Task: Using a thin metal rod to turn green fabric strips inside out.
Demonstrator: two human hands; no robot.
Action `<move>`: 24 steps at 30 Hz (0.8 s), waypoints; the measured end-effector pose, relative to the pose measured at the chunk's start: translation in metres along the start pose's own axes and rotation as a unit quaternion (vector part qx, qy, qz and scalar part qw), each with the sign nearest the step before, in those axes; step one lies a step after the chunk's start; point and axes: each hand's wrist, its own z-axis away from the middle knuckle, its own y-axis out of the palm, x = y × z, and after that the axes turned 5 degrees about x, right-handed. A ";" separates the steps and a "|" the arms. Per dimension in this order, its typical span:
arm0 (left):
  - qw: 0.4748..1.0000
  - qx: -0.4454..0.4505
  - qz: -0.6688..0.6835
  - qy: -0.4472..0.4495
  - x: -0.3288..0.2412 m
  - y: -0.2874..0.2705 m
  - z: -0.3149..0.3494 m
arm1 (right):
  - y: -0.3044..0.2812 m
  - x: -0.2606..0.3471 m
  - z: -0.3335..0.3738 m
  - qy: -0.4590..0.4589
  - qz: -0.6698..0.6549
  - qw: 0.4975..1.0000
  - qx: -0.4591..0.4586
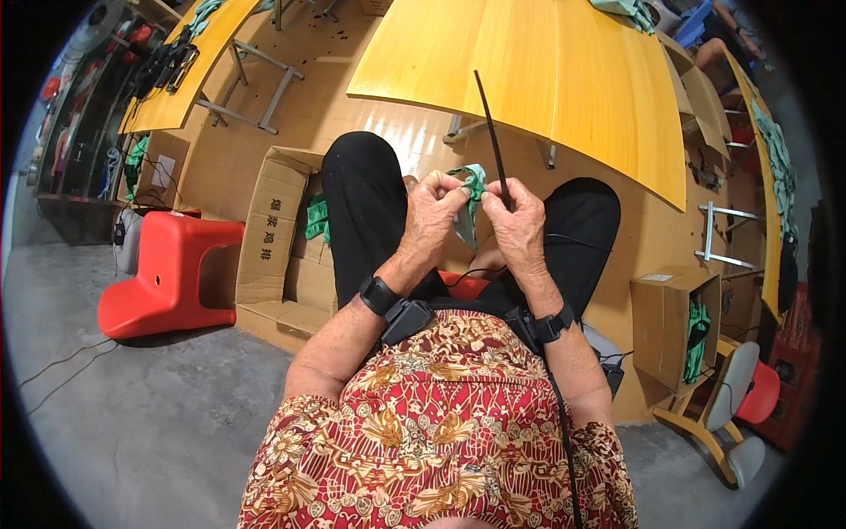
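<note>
Nearby, a yellow table (546, 88) stands on tan flooring (220, 176); left hand (432, 213) pinches cloth (475, 187), right hand (518, 226) a black rod (490, 122).

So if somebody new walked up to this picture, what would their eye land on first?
Probably the red patterned shirt filling the bottom centre and the bright red chair at the left. Then, near the middle, the left hand pinches green cloth, while the right hand grips a thin dark stick pointing upward. Beyond them, a broad yellow table spans the upper centre.
</note>
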 end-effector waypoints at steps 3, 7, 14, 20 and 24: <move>0.997 0.036 0.072 -0.006 0.002 -0.002 -0.001 | -0.003 -0.002 -0.001 0.050 -0.061 0.996 0.038; 0.993 0.056 0.095 -0.029 0.004 -0.010 0.001 | -0.005 0.000 -0.002 0.126 -0.119 0.983 0.061; 0.963 0.158 0.203 -0.079 -0.005 -0.012 0.003 | -0.012 0.002 -0.001 0.188 -0.230 0.947 0.121; 0.952 0.170 0.237 -0.096 0.003 -0.020 0.002 | -0.009 0.003 -0.001 0.163 -0.189 0.960 0.131; 0.981 0.136 0.116 -0.075 -0.006 -0.011 0.000 | -0.014 0.002 0.000 0.183 -0.225 0.950 0.119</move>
